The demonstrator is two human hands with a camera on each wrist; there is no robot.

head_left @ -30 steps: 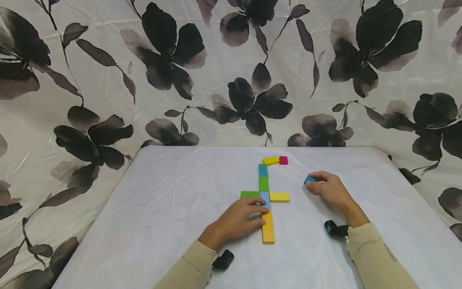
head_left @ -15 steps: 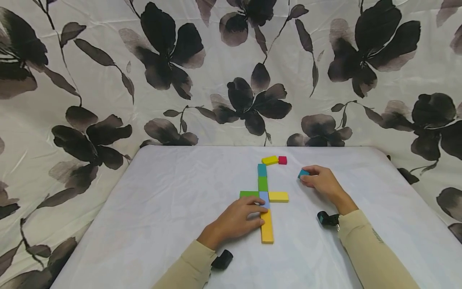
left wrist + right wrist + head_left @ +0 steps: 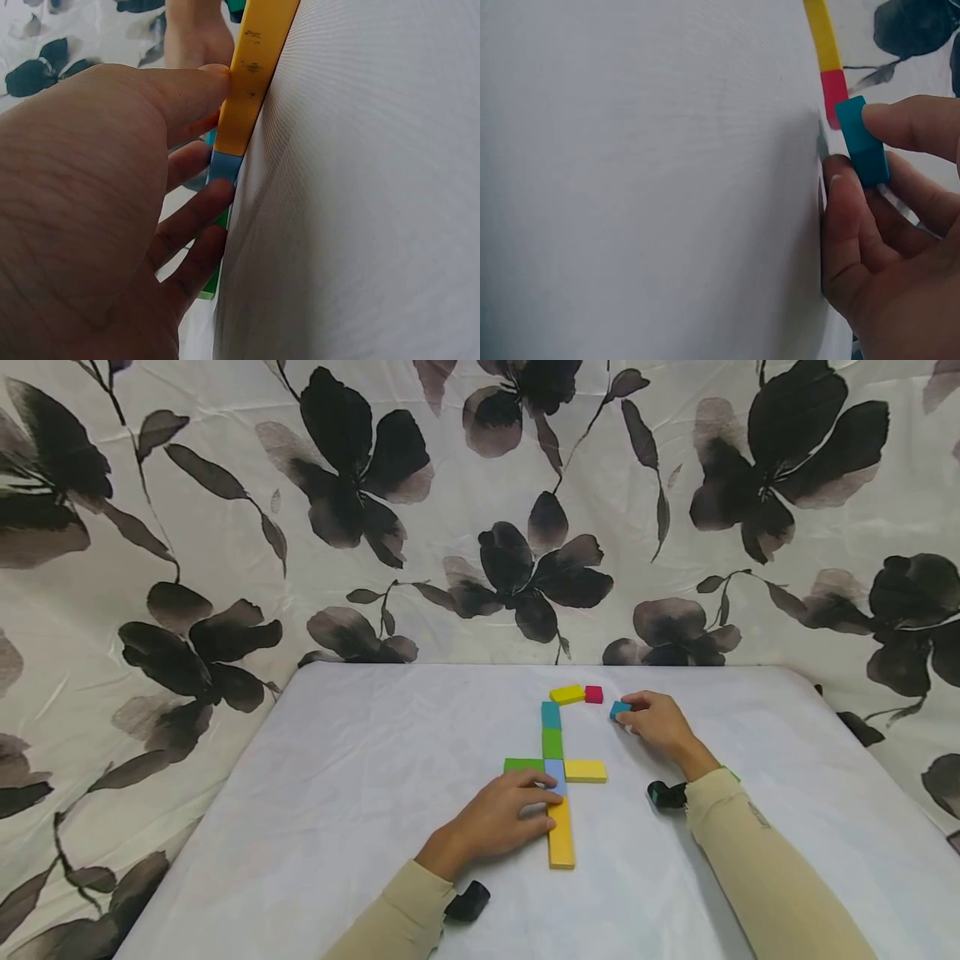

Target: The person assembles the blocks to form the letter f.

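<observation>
My right hand [image 3: 663,727] pinches a small teal block [image 3: 619,710] between thumb and fingers, just right of the red block [image 3: 594,694]. In the right wrist view that teal block [image 3: 861,142] is tilted beside the row's red end. My left hand [image 3: 489,817] rests along the left side of the laid-out blocks. Its fingertips touch the light blue block [image 3: 555,768] and its thumb the long orange block [image 3: 561,847]. The left wrist view shows the thumb against the orange block [image 3: 251,82], with loosely spread fingers that partly cover the blue and green blocks.
Up from the blue block run a green block [image 3: 552,744] and a teal block [image 3: 551,716]. Side arms are a green block [image 3: 523,764] and a yellow block [image 3: 587,771]. A yellow block [image 3: 567,694] slants at the top. White cloth covers the table [image 3: 337,793].
My right hand has moved left and away from me with the teal block, closer to the red block. The left hand has stayed in place on the blocks.
</observation>
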